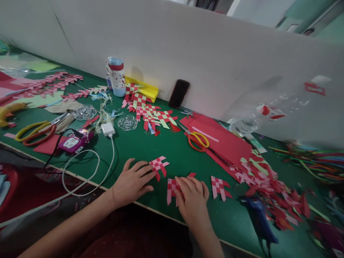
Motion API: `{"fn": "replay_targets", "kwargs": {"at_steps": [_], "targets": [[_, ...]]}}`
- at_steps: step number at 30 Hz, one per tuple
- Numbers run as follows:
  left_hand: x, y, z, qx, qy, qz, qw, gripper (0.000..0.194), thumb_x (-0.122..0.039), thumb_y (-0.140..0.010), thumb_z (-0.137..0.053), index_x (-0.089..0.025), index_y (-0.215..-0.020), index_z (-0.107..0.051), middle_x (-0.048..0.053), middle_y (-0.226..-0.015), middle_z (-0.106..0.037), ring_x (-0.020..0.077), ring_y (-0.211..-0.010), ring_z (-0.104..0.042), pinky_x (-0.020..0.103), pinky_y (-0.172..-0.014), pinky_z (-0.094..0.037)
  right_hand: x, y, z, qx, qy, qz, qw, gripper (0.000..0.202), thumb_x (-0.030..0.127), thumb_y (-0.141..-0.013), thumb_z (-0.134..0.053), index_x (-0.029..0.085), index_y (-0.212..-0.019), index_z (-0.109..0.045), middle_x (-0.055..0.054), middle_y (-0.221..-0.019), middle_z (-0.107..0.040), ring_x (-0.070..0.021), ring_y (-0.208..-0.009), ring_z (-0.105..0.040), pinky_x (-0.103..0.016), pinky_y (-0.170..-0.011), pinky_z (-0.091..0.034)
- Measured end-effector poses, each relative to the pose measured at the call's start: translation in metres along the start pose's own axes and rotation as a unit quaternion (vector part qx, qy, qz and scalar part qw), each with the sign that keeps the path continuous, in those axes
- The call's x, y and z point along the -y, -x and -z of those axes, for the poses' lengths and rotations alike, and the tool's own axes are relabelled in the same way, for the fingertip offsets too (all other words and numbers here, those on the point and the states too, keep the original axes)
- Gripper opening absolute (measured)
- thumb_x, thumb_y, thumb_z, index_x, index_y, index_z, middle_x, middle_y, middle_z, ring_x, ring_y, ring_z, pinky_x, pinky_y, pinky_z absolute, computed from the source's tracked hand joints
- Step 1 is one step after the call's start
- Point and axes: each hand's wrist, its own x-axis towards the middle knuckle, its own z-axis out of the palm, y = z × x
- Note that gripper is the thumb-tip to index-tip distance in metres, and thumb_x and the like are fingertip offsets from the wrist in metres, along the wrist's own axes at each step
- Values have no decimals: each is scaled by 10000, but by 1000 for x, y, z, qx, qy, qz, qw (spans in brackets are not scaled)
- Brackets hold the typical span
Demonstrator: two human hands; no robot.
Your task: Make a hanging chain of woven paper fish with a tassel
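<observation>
My left hand (pixel 133 182), fingers loosely spread, meets one woven paper fish (pixel 158 165) on the table (pixel 134 145); my right hand (pixel 194 197) covers the middle fish (pixel 171 185), grip hidden. Light, probably creasable: I'd pinch the checkered body.

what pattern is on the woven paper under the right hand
The woven paper has red and pink checks; head view.

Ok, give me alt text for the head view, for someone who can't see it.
The right hand rests over a checkered red-and-pink paper piece on a green table, while the left hand lies spread at the edge of another piece. A third piece lies to the right; scissors, red sheets and scraps lie farther out.
</observation>
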Motion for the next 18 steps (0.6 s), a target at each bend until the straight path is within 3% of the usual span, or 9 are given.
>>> {"fn": "replay_targets", "kwargs": {"at_steps": [5, 11, 18], "targets": [[18, 4, 7, -4, -3, 1, 1000, 253, -338, -944, -524, -304, -1168, -636, 18, -1257, -655, 269, -1312, -456, 565, -1151, -52, -2, -5, -2, 19, -28, -35, 999, 267, 339, -903, -520, 272, -1114, -669, -64, -1027, -688, -295, -1056, -535, -524, -1001, -253], [12, 19, -1, -8, 6, 7, 1000, 344, -344, -904, -579, -328, -1247, -603, 40, -1261, -641, 257, -1249, -512, 544, -1153, -120, 8, -19, 1, 37, -78, -59, 994, 129, 264, -885, -525, 264, -859, -652, -42, -972, -681, -271, -1050, -529, -498, -986, -263], [11, 17, 1, -1, 4, -5, 1000, 369, -442, -941, -506, -309, -1278, -580, 38, -1325, -613, 269, -1307, -448, 527, -1138, -130, 32, -53, 0, 47, -114, -4, 992, 148, 202, -877, -516, 268, -817, -634, -26, -977, -685, -256, -1112, -502, -500, -1039, -189]]}}
